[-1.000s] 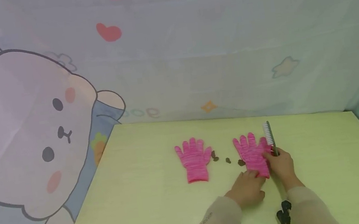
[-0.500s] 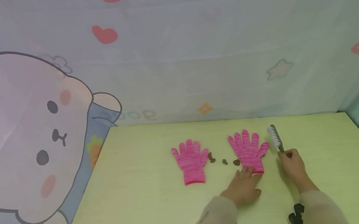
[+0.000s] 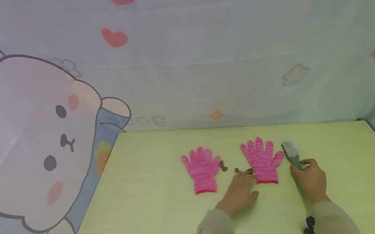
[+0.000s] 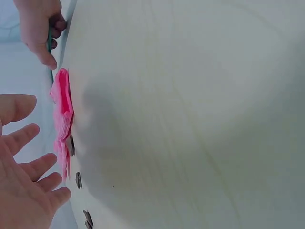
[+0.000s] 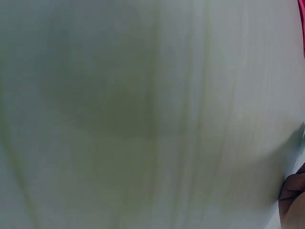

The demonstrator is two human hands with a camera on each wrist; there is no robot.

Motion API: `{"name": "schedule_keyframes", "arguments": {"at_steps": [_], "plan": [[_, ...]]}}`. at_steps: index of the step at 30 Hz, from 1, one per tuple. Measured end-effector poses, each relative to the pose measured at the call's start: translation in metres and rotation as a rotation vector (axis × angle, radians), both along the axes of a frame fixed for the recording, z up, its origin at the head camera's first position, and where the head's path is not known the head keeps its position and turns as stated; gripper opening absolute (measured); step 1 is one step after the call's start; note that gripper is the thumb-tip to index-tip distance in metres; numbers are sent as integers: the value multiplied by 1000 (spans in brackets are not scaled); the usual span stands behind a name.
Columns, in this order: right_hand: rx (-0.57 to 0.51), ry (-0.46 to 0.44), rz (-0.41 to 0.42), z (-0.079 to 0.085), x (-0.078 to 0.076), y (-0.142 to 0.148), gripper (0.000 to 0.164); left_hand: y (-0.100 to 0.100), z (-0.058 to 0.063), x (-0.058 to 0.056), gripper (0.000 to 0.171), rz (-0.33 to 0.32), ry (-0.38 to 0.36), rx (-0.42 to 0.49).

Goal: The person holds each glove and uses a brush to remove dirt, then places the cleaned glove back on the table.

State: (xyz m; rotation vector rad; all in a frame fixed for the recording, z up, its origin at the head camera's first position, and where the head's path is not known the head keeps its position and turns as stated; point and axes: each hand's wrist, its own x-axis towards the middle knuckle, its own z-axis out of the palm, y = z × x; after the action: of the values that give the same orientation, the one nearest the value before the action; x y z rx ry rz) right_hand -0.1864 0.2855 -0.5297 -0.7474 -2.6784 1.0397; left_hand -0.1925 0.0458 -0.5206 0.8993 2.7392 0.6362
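Note:
My right hand (image 3: 311,179) grips the handle of a green brush (image 3: 292,154) whose pale bristles show, just right of a pink knitted glove (image 3: 263,160). That glove lies flat with its fingers pointing away. My left hand (image 3: 238,192) hovers left of its cuff, fingers loosely spread and holding nothing; the left wrist view shows the left hand (image 4: 28,176) raised over the table. Just beyond its fingertips are small dark brown bits (image 3: 250,171). A second pink glove (image 3: 203,170) lies flat farther left. Only a sliver of the right hand (image 5: 293,195) enters the right wrist view.
More dark bits (image 3: 223,166) lie beside the left glove's thumb. The pale yellow table (image 3: 144,217) ends at a back edge against a printed cloth (image 3: 235,47) with a large rabbit on the left.
My left hand has left the right glove's cuff and moved left toward the dark bits. The right hand has drawn the brush off the glove to the right and turned it, bristles now showing.

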Motion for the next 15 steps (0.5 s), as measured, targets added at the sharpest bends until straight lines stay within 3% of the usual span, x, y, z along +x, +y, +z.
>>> {"name": "schedule_keyframes", "arguments": {"at_steps": [5,9,12,15], "plan": [[4,-6,-49,0,1,-5,38,-8,1,3,45,54,-60,49],[-16,-17,-103,0,0,-9,37,-11,-2,4,45,78,-72,36],[-33,-23,-125,1,-1,-12,38,-12,-6,6,48,80,-51,-29],[-28,-26,-133,0,-3,-14,39,-14,-11,10,63,69,-54,-121]]}}
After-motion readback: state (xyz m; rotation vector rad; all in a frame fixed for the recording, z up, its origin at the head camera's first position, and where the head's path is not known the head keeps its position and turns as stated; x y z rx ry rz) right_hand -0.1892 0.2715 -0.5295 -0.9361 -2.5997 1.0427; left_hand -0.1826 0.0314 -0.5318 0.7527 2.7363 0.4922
